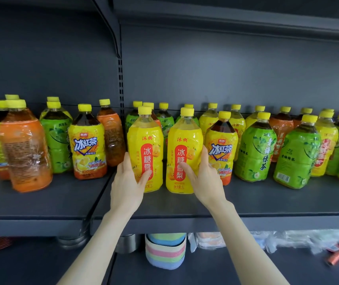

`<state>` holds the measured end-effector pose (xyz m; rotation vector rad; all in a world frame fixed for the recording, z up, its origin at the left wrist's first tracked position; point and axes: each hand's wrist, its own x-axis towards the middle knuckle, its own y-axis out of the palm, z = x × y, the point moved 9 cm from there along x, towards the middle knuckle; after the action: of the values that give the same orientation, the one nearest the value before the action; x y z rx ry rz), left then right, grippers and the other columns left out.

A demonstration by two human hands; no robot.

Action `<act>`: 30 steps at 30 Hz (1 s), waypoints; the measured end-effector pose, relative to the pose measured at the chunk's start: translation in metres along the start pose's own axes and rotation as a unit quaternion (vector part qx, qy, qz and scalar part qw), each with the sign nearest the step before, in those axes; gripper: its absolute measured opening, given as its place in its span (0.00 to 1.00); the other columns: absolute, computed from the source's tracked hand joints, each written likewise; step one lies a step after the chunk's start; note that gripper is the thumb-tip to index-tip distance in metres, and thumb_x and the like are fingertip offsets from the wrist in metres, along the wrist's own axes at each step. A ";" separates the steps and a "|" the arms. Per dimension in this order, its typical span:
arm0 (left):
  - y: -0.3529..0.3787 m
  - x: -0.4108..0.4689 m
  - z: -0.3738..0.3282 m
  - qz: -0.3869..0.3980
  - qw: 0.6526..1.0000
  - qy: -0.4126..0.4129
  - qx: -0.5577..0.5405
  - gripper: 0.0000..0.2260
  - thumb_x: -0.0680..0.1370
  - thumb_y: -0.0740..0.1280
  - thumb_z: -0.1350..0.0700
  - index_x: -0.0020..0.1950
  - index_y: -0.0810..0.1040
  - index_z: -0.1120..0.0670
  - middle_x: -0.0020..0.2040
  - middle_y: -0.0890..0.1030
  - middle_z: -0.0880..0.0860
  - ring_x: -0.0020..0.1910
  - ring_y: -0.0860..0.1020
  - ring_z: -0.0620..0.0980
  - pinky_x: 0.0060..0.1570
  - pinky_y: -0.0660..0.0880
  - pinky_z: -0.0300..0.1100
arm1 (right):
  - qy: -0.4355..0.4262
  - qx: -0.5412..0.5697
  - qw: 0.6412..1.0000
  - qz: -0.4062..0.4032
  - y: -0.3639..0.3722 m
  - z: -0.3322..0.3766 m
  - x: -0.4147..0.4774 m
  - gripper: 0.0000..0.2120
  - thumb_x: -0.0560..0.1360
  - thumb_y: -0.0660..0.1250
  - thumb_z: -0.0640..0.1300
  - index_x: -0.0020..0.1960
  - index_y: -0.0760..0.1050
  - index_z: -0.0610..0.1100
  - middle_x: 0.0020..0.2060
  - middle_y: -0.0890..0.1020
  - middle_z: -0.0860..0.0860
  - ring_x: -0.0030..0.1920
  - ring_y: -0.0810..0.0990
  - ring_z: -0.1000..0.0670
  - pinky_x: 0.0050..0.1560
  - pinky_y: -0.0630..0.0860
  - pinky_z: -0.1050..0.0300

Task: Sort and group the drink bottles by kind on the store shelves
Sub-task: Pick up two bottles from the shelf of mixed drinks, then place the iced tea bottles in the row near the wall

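Shelf (185,204): a dark grey, matt metal board, flat, with a folded front lip. It bears a crowded row of drink bottles.
Back panel (226,68): plain grey sheet, smooth, met on the left by a slotted upright (120,83).
Lower shelf (236,270): holds a striped stack (165,251) of pastel, rounded items (what they are I cannot tell).
Left yellow bottle (147,140): clear plastic, with a glossy yellow wrap, a red oval and a ribbed yellow cap. It stands mid-shelf near the front, upright, long axis vertical, label facing the camera.
Right yellow bottle (185,140): the same kind, just beside the first, also upright with its label forward.
Left hand (127,182): grasps the left yellow bottle low down, thumb on the front, fingers round its left side.
Right hand (205,179): grasps the right yellow bottle low down, thumb on the label, fingers round its right side.
Neighbours: an iced-tea bottle (222,149) just right of the held pair, green-tea bottles (255,149) further right, and an orange-wrapped bottle (24,151) far left.
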<state>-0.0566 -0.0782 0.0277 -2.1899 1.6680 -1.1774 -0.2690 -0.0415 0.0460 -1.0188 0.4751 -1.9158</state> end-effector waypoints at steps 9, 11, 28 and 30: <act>-0.059 -0.032 -0.028 -0.052 0.997 0.051 0.019 0.05 0.77 0.67 0.51 0.49 0.79 0.49 0.43 0.83 0.46 0.40 0.79 0.42 0.38 0.72 0.37 | -0.081 -0.014 0.996 -0.026 -0.039 0.035 -0.027 0.17 0.80 0.62 0.50 0.64 0.75 0.42 0.58 0.81 0.47 0.50 0.82 0.46 0.45 0.78 0.52; -0.073 -0.034 -0.041 -0.068 0.995 0.073 0.000 0.02 0.76 0.68 0.52 0.44 0.79 0.47 0.36 0.80 0.40 0.37 0.78 0.36 0.35 0.69 0.30 | -0.102 0.007 0.994 -0.039 -0.047 0.049 -0.026 0.15 0.80 0.63 0.49 0.62 0.76 0.42 0.57 0.82 0.47 0.50 0.82 0.45 0.47 0.79 0.49; -0.225 -0.016 0.094 -0.165 0.979 0.021 -0.120 0.03 0.76 0.68 0.57 0.44 0.81 0.52 0.38 0.83 0.45 0.41 0.81 0.43 0.43 0.76 0.35 | -0.135 0.175 0.975 -0.010 0.074 0.207 -0.036 0.05 0.78 0.66 0.45 0.51 0.79 0.44 0.45 0.84 0.49 0.44 0.82 0.49 0.46 0.79 0.49; -0.233 -0.005 0.117 -0.165 0.978 0.019 -0.130 0.02 0.76 0.68 0.56 0.45 0.80 0.51 0.40 0.82 0.44 0.42 0.80 0.41 0.42 0.74 0.30 | -0.118 0.173 0.978 -0.012 0.097 0.218 -0.034 0.05 0.78 0.66 0.45 0.50 0.79 0.44 0.44 0.84 0.48 0.44 0.82 0.48 0.45 0.78 0.50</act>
<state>0.1950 -0.0250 0.0723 -2.7059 1.5937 -1.1309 -0.0326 -0.0492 0.0946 -1.0041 -0.0093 -1.7895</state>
